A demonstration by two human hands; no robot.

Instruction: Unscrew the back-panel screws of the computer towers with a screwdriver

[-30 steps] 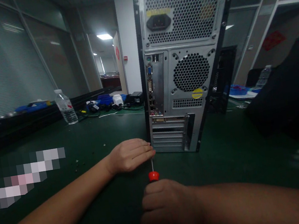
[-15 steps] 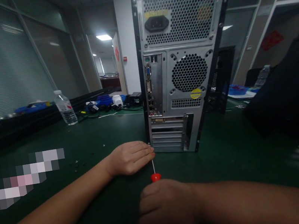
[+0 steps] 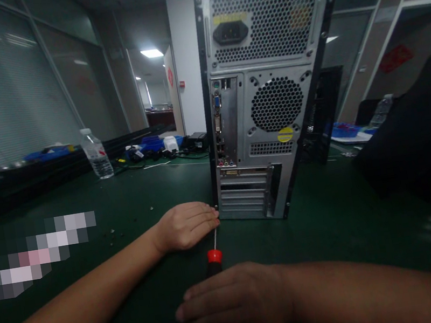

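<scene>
A computer tower stands upright, its metal back facing me. At its lower left edge is my left hand, its fingers closed together with the tips against the case. What they pinch is hidden. A screwdriver with a red and black handle points forward, its thin shaft running up to those fingertips; its tip is out of sight. My right hand lies round the rear of the handle, fingers fairly straight and close together, with the palm side hidden.
Several small screws lie left of my left arm. Farther back are a water bottle, cables and adapters, and blue trays. A dark panel stands behind the tower, and a large black object is at right.
My right hand's fingers have loosened and straightened along the screwdriver. Its handle has swung slightly left, tilting the shaft. My left hand stays at the tower's corner; the view has shifted slightly.
</scene>
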